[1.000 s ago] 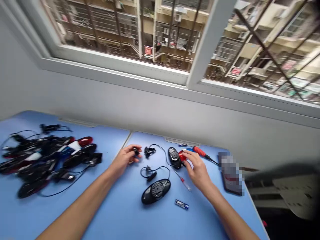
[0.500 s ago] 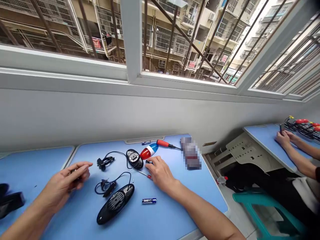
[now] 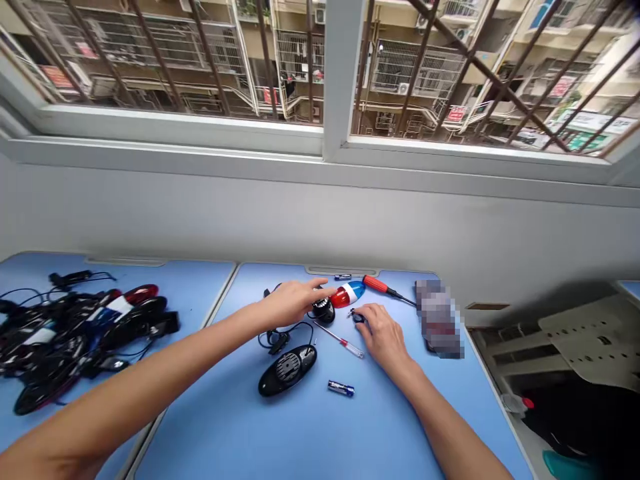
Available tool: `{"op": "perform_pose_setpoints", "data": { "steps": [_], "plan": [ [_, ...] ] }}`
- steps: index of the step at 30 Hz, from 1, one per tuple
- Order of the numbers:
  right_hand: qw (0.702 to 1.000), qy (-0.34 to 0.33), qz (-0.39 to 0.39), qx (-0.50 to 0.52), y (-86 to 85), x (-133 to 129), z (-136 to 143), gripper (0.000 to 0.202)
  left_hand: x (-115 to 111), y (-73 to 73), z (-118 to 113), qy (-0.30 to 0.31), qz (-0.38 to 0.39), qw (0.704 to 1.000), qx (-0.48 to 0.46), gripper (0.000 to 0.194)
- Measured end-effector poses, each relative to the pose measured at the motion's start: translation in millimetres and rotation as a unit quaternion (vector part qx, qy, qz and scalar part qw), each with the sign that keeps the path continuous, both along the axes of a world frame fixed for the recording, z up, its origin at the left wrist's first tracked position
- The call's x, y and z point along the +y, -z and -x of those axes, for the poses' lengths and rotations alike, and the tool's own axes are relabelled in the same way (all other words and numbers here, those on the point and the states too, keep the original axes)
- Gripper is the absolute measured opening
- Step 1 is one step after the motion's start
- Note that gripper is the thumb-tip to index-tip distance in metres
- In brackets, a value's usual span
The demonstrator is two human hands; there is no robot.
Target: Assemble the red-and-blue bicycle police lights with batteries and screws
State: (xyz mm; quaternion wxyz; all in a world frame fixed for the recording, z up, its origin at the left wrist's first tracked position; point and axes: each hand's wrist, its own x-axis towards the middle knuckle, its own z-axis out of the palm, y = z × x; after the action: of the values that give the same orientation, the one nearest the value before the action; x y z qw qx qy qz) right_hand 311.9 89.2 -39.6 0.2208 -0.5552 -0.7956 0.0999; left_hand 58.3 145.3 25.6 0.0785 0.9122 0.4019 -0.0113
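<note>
My left hand (image 3: 287, 303) reaches across the blue desk, fingers stretched out over a black oval device (image 3: 324, 309) that it partly covers. Beside that device lies a red, white and blue oval shell (image 3: 349, 294). The fingertips of my right hand (image 3: 384, 335) are closed on a small black part (image 3: 359, 317) resting at the desk surface. Between the hands is a thin screwdriver (image 3: 353, 348) with a clear and red handle. A second black oval device (image 3: 289, 370), with a slotted round grille and a cord, sits nearer to me.
One blue battery (image 3: 341, 388) lies in front, another battery (image 3: 343, 277) at the back. A red-handled screwdriver (image 3: 377, 286) points toward a pixelated object (image 3: 440, 320). Several corded devices are heaped on the left desk (image 3: 195, 283). A wall and barred window stand behind.
The view has swung left, bringing the heap into sight. My left hand has moved right from beside the cords to over the black device; its fingers have straightened. My right hand stays near the shell.
</note>
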Motion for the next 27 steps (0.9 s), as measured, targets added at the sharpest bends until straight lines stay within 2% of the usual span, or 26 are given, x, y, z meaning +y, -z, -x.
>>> {"op": "perform_pose_setpoints", "data": {
  "steps": [4, 10, 13, 16, 20, 23, 25, 27],
  "plan": [
    [1.000, 0.017, 0.013, 0.011, -0.6, 3, -3, 0.024, 9, 5.2, -6, 0.040, 0.020, 0.998, 0.039, 0.067],
    [0.994, 0.052, 0.062, 0.076, -12.7, 8, -14, 0.027, 13, 2.5, 2, -0.005, 0.067, 0.998, 0.008, 0.056],
    [0.983, 0.044, 0.121, 0.132, -16.9, 12, -20, 0.030, 12, 4.1, 7, -0.030, 0.084, 0.996, -0.023, 0.056],
    [0.976, 0.032, 0.158, 0.149, -18.2, 14, -22, 0.030, 9, 10.0, 9, -0.033, 0.070, 0.997, -0.011, 0.058],
    [0.985, 0.046, 0.135, 0.102, -17.9, 12, -20, 0.029, 3, 16.3, 7, -0.020, 0.042, 0.999, 0.015, 0.065],
    [0.988, 0.038, 0.119, 0.087, -18.7, 10, -17, 0.028, -2, 15.5, 8, -0.033, 0.034, 0.999, 0.010, 0.066],
    [0.991, 0.027, 0.108, 0.080, -19.6, 8, -16, 0.028, -3, 12.9, 9, -0.051, 0.034, 0.998, -0.027, 0.063],
    [0.993, 0.016, 0.093, 0.066, -19.4, 8, -17, 0.028, -4, 8.8, 12, -0.073, 0.054, 0.990, -0.107, 0.054]
  ]
}}
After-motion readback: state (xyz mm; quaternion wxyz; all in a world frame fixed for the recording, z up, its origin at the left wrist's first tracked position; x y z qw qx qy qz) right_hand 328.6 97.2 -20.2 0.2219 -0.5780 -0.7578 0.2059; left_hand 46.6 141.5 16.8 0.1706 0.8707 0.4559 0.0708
